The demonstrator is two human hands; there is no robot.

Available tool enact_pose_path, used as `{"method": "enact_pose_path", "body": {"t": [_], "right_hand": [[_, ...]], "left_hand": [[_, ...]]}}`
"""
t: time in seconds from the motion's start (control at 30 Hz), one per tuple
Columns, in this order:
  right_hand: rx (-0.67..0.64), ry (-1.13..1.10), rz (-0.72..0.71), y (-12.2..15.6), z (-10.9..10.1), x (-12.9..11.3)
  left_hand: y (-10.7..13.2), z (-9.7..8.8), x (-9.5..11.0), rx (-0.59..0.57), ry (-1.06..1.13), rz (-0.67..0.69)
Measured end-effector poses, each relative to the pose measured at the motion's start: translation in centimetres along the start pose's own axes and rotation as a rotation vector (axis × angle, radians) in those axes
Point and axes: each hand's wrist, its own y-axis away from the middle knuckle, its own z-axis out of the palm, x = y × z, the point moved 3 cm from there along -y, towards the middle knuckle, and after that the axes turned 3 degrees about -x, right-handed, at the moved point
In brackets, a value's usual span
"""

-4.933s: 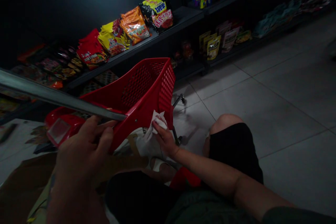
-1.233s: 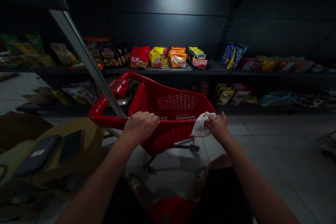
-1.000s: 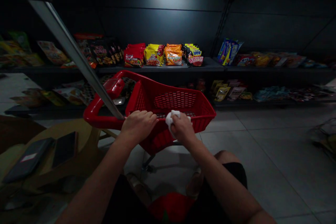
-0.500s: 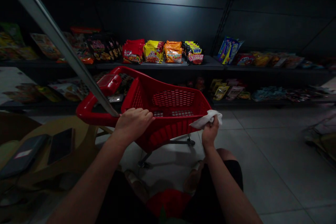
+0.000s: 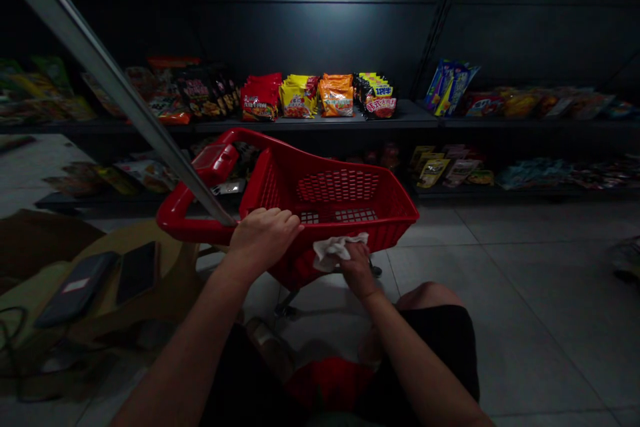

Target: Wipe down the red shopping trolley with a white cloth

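Observation:
A small red shopping cart (image 5: 395,230) stands side-on in front of me, its perforated basket holding nothing that I can see. My left hand (image 5: 267,233) is closed over the near top rim, close to the handle end. Against the outside of the near wall, below the rim, my right hand (image 5: 357,267) holds a crumpled white cloth (image 5: 333,252). Its fingers are partly hidden behind the cloth. A metal pole (image 5: 120,97) slants down from the upper left to the cart's rim beside my left hand.
Dark shelves (image 5: 300,125) behind the cart carry rows of packaged noodles (image 5: 337,97) and snack bags (image 5: 450,90). On the left, a round wooden stool or table (image 5: 183,267) bears a dark phone (image 5: 137,271) and a grey device (image 5: 77,287). Tiled floor (image 5: 525,320) lies to the right.
My right hand has moved left and down with the cloth, from the cart's far right corner to the middle of its near wall. My left hand keeps its grip on the rim.

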Motion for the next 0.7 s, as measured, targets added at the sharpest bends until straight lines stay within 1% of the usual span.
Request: {"method": "enact_pose_path", "body": {"t": [0.07, 0.1, 0.13, 0.17, 0.2, 0.23, 0.27, 0.3, 0.33, 0.4, 0.43, 0.47, 0.5, 0.53, 0.57, 0.6, 0.63, 0.7], "right_hand": [[0.1, 0.01, 0.205, 0.6, -1.9, 3.9], [0.163, -0.008, 0.331, 0.8, -2.6, 5.2], [0.224, -0.04, 0.464, 1.0, -3.1, 6.0], [0.27, -0.082, 0.591, 1.1, -3.2, 6.2], [0.29, -0.132, 0.695, 1.1, -3.1, 5.7], [0.276, -0.183, 0.765, 0.9, -2.6, 4.5], [0.228, -0.23, 0.791, 0.6, -1.9, 2.8], [0.151, -0.271, 0.769, 0.1, -1.0, 0.8], [0.059, -0.3, 0.703, -0.4, -0.1, -1.4], [-0.159, -0.314, 0.486, -1.4, 1.6, -5.6], [-0.252, -0.294, 0.367, -1.7, 2.1, -7.1], [-0.331, -0.265, 0.252, -1.9, 2.4, -8.1], [-0.392, -0.229, 0.151, -2.0, 2.4, -8.4], [-0.438, -0.193, 0.074, -1.9, 2.0, -8.2], [-0.47, -0.161, 0.027, -1.8, 1.4, -7.5], [-0.49, -0.133, 0.011, -1.6, 0.4, -6.3], [-0.49, -0.107, 0.028, -1.4, -0.9, -4.9], [-0.413, -0.08, 0.114, -1.5, -4.2, -2.0]], "left_hand": [[-0.1, 0.1, 0.1, -0.002, -0.001, 0.005], [-0.1, 0.1, 0.2, -0.002, -0.001, 0.003], [-0.2, 0.1, 0.3, 0.001, 0.003, 0.0], [-0.3, 0.0, 0.4, 0.005, 0.01, -0.004], [-0.4, 0.0, 0.5, 0.008, 0.018, -0.008], [-0.5, 0.0, 0.7, 0.011, 0.026, -0.012], [-0.6, 0.0, 0.8, 0.011, 0.032, -0.014], [-0.7, 0.0, 0.9, 0.011, 0.036, -0.018], [-0.7, 0.0, 1.0, 0.009, 0.035, -0.022], [-0.7, 0.1, 1.0, 0.002, 0.023, -0.028], [-0.6, 0.1, 0.9, -0.005, 0.016, -0.028], [-0.5, 0.1, 0.8, -0.012, 0.008, -0.028], [-0.4, 0.1, 0.7, -0.019, 0.002, -0.029], [-0.2, 0.0, 0.5, -0.025, -0.002, -0.028], [-0.1, 0.0, 0.4, -0.029, -0.002, -0.029], [0.1, -0.1, 0.2, -0.03, 0.001, -0.029], [0.3, -0.2, 0.1, -0.031, 0.007, -0.029], [0.7, -0.3, -0.2, -0.026, 0.021, -0.028]]}}
